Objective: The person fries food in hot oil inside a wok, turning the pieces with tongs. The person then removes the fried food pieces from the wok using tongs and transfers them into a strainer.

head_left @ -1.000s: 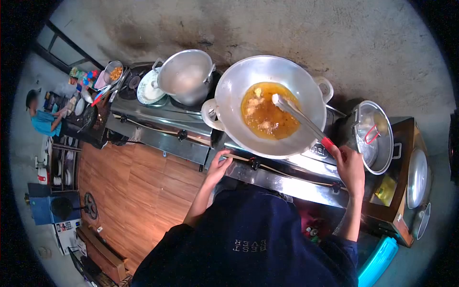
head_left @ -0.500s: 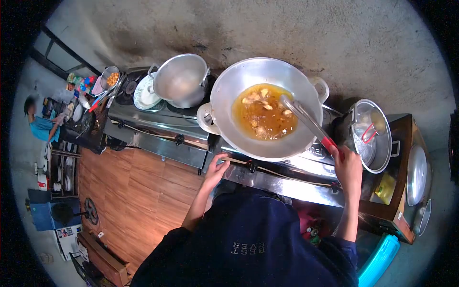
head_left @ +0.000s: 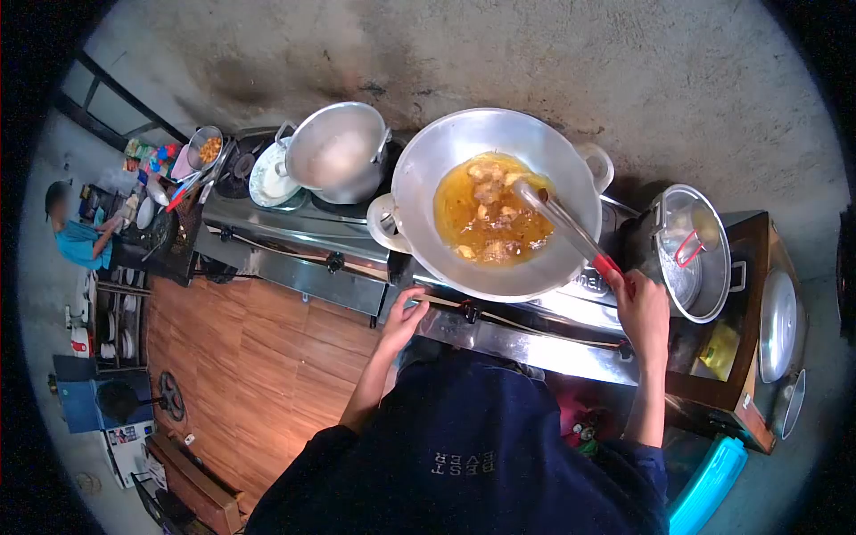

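My right hand is closed round the red handle of metal tongs. The tongs' tips reach into brown-yellow oil, among several browned food pieces. The oil lies in a large silver wok on the stove. Near the stove's front edge, below the wok's left handle, is my left hand, its fingers apart and nothing seen in it.
Left of the wok are a deep pot and a pale plate. A lidless pot stands right, by a wooden cabinet. Far left, a person in blue is near another cooking area.
The tongs have moved within the oil, and the food pieces have shifted and show more at the surface. My left hand has barely moved.
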Motion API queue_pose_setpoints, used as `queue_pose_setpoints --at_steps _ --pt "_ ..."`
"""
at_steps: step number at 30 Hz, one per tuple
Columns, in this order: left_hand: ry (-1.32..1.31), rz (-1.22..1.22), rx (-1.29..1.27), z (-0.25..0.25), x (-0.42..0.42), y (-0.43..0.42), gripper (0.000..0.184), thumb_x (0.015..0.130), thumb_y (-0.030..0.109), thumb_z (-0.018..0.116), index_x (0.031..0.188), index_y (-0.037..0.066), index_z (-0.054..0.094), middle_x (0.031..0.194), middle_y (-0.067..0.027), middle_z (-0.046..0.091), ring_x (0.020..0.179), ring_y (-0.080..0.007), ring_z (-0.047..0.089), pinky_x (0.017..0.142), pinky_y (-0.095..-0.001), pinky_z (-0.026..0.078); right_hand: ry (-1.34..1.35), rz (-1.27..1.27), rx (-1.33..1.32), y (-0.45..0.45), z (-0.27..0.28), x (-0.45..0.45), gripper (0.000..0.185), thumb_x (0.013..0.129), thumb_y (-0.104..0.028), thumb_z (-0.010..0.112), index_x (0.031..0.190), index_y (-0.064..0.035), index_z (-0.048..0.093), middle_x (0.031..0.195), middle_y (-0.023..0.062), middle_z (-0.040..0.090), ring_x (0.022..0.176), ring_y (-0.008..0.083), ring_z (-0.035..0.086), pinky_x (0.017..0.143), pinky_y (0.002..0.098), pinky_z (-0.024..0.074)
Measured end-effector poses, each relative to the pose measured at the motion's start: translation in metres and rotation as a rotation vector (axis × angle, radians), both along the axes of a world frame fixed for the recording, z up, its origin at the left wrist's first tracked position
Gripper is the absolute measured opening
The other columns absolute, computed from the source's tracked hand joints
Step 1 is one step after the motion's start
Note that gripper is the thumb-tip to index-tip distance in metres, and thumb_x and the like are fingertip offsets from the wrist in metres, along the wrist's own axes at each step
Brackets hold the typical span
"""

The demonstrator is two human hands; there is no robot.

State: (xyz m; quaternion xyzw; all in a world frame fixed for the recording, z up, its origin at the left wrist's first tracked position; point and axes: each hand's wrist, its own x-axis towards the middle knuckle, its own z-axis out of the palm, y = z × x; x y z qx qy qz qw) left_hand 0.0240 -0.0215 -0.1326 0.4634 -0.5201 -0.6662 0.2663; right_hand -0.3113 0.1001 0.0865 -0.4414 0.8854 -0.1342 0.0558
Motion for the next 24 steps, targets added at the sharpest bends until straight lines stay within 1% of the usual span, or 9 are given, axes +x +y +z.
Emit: queue_pose_setpoints --at_steps 3,6,9,12,15,17,19,21,24 --pt "0.001 -0.003 0.041 -0.001 0.002 -0.002 0.034 0.090 0.018 0.061 0.120 0.008 0.049 0.125 -0.0049 0.049 0.108 -0.0179 0.055 0.089 -0.0259 0.043 -0.124 0.055 -0.028 -0.005 0.000 0.004 0.041 0.087 -0.036 0.058 0.078 0.0034 0.065 0.063 0.0228 0.059 0.061 0.0387 0.061 0.059 0.0440 0.0458" --pt "-0.006 0.013 0.021 0.001 0.002 -0.001 0.036 0.089 0.022 0.061 0.121 0.008 0.050 0.116 -0.0007 0.055 0.096 -0.0091 0.055 0.088 -0.0244 0.042 -0.196 0.056 -0.030 -0.004 0.008 0.003 0.039 0.087 -0.034 0.058 0.079 0.0036 0.065 0.062 0.0228 0.058 0.059 0.0385 0.060 0.056 0.0432 0.0440" --pt "0.001 0.035 0.024 0.003 0.000 0.002 0.037 0.089 0.021 0.061 0.122 0.008 0.049 0.117 -0.0005 0.055 0.093 -0.0080 0.056 0.086 -0.0238 0.042 -0.146 0.027 -0.049 -0.001 0.012 -0.001 0.039 0.088 -0.034 0.058 0.077 0.0032 0.063 0.061 0.0228 0.058 0.057 0.0390 0.059 0.054 0.0435 0.0422" --pt "0.011 0.045 0.018 -0.001 -0.001 0.004 0.036 0.089 0.019 0.061 0.122 0.008 0.049 0.118 -0.0012 0.054 0.096 -0.0096 0.057 0.087 -0.0242 0.043 0.030 0.000 -0.056 0.000 0.001 -0.008 0.040 0.088 -0.035 0.057 0.074 0.0014 0.061 0.060 0.0228 0.057 0.059 0.0397 0.059 0.054 0.0449 0.0439" --pt "0.048 0.043 0.016 -0.005 0.000 0.004 0.036 0.090 0.017 0.061 0.122 0.008 0.049 0.120 -0.0022 0.053 0.102 -0.0121 0.057 0.089 -0.0259 0.043 0.079 0.002 -0.013 -0.008 -0.006 -0.002 0.040 0.089 -0.037 0.056 0.074 0.0000 0.061 0.060 0.0225 0.058 0.060 0.0399 0.061 0.056 0.0453 0.0463" --pt "0.029 0.045 0.037 -0.003 0.002 0.002 0.035 0.090 0.016 0.061 0.122 0.008 0.049 0.122 -0.0030 0.052 0.105 -0.0142 0.057 0.091 -0.0272 0.043 -0.006 0.017 0.037 -0.012 -0.007 0.003 0.043 0.088 -0.041 0.057 0.076 0.0001 0.063 0.063 0.0209 0.061 0.063 0.0390 0.063 0.060 0.0450 0.0490" --pt "0.046 0.031 0.025 -0.005 0.003 0.001 0.035 0.090 0.017 0.060 0.122 0.008 0.049 0.123 -0.0036 0.051 0.108 -0.0163 0.055 0.092 -0.0287 0.042 -0.096 0.075 -0.052 -0.009 -0.007 0.005 0.038 0.086 -0.037 0.061 0.080 0.0006 0.064 0.061 0.0213 0.057 0.061 0.0397 0.059 0.055 0.0439 0.0445" --pt "0.007 0.018 0.053 0.002 0.005 0.001 0.036 0.090 0.019 0.060 0.123 0.009 0.049 0.124 -0.0039 0.051 0.109 -0.0172 0.055 0.093 -0.0301 0.042 -0.087 0.072 -0.052 -0.005 -0.002 0.006 0.040 0.086 -0.038 0.061 0.079 0.0010 0.064 0.061 0.0207 0.058 0.061 0.0392 0.060 0.057 0.0437 0.0458" --pt "-0.037 0.026 0.095 0.013 0.002 0.001 0.033 0.090 0.019 0.061 0.120 0.011 0.050 0.120 -0.0027 0.055 0.104 -0.0121 0.055 0.090 -0.0257 0.041 -0.087 0.018 -0.015 -0.003 0.009 0.008 0.043 0.087 -0.041 0.058 0.079 0.0006 0.064 0.060 0.0212 0.059 0.062 0.0404 0.061 0.060 0.0467 0.0483"
